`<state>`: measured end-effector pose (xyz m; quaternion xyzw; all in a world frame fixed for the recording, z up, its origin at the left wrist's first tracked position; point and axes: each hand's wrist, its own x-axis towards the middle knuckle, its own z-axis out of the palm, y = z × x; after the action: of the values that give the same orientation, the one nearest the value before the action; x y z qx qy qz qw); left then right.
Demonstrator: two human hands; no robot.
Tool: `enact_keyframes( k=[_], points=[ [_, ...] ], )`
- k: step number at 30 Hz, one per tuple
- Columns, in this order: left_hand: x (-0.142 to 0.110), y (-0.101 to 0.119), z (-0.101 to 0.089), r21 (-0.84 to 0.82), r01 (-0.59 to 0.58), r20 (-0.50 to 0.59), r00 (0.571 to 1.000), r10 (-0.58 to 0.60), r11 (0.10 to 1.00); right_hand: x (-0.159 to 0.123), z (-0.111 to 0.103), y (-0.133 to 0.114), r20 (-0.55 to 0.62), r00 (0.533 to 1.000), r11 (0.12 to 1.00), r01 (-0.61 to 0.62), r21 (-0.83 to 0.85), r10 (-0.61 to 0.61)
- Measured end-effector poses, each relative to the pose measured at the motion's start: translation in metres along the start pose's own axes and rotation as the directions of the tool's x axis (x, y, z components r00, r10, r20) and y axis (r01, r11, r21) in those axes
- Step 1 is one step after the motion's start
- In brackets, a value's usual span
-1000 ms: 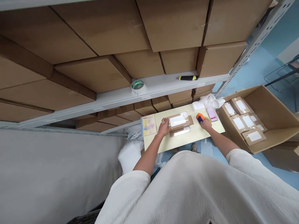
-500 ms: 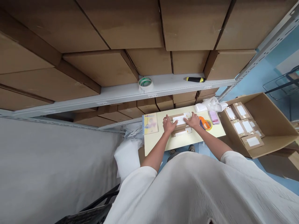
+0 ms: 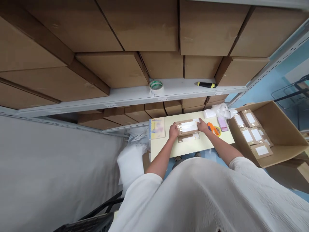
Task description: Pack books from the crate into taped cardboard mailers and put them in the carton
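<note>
A small cardboard box (image 3: 187, 130) with a white label and clear tape at its ends is held between my two hands over the pale yellow table (image 3: 175, 149). My left hand (image 3: 173, 131) grips its left end, and my right hand (image 3: 203, 125) grips its right end. Just nearer to me, a second labelled box (image 3: 188, 138) lies partly hidden behind the held one. By my right wrist sits an orange tape dispenser (image 3: 212, 128) with a yellow tape roll (image 3: 218, 131).
At the right stands a large open carton (image 3: 285, 141) holding several labelled boxes (image 3: 251, 118). A shelf (image 3: 178, 87) stacked with cartons carries a tape roll (image 3: 156, 86) and a utility knife (image 3: 206, 84). A booklet (image 3: 158, 128) lies on the table's left; white packing sheets (image 3: 132, 161) hang beside it.
My thumbs have left the label's face, and my hands have moved to the box's two ends. The box is now tilted, with its near side showing. The view has shifted slightly.
</note>
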<state>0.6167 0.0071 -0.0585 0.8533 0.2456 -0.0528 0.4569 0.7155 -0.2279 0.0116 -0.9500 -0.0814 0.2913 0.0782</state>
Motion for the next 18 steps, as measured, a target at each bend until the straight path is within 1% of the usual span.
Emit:
enact_keyframes(
  k=[2, 5, 7, 9, 12, 15, 18],
  points=[
    [-0.003, 0.012, -0.007, -0.059, 0.024, -0.073, 0.997, -0.028, 0.998, -0.004, -0.007, -0.005, -0.095, 0.995, 0.999, 0.021, 0.044, -0.017],
    [-0.009, 0.029, -0.02, -0.109, -0.02, -0.146, 0.989, 0.004, 0.994, -0.012, -0.016, -0.012, -0.261, 0.963, 0.991, 0.094, 0.093, -0.067],
    [-0.015, 0.036, -0.027, -0.126, -0.047, -0.191, 0.981, 0.022, 0.991, -0.019, -0.019, -0.015, -0.306, 0.947, 0.98, 0.145, 0.135, -0.098],
    [-0.023, 0.036, -0.028, -0.117, -0.067, -0.225, 0.974, 0.039, 0.991, -0.026, -0.016, -0.014, -0.303, 0.945, 0.967, 0.181, 0.18, -0.121],
    [-0.039, 0.024, -0.017, -0.096, -0.055, -0.22, 0.975, 0.033, 0.994, -0.035, 0.001, -0.007, -0.268, 0.957, 0.954, 0.179, 0.24, -0.112],
    [-0.055, 0.002, 0.001, -0.116, 0.038, -0.132, 0.99, -0.053, 0.993, -0.041, 0.026, 0.005, -0.197, 0.977, 0.949, 0.133, 0.287, -0.077],
    [-0.065, -0.019, 0.017, -0.104, 0.095, -0.055, 0.993, -0.101, 0.99, -0.042, 0.046, 0.018, -0.083, 0.996, 0.947, 0.069, 0.315, -0.045]
  ],
)
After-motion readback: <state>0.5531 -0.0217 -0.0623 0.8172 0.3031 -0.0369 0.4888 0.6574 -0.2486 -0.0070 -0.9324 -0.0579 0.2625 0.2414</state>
